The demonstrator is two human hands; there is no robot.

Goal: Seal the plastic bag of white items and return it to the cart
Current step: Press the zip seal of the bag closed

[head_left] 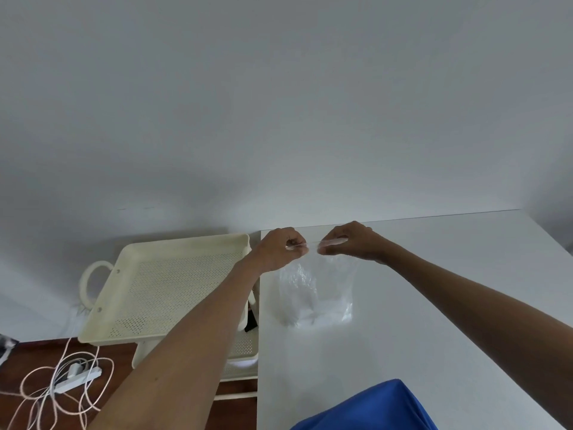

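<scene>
While both hands pinch the top strip of the plastic bag (316, 293), left hand (283, 248) and right hand (350, 242) close together at its middle, the bag hangs upright with its bottom on the white worktop (434, 321), beside the cart (161, 280). Risk: the strip's outer ends look unpressed, so the seal may stay partly open and white items could spill during the move to the cart tray.
</scene>
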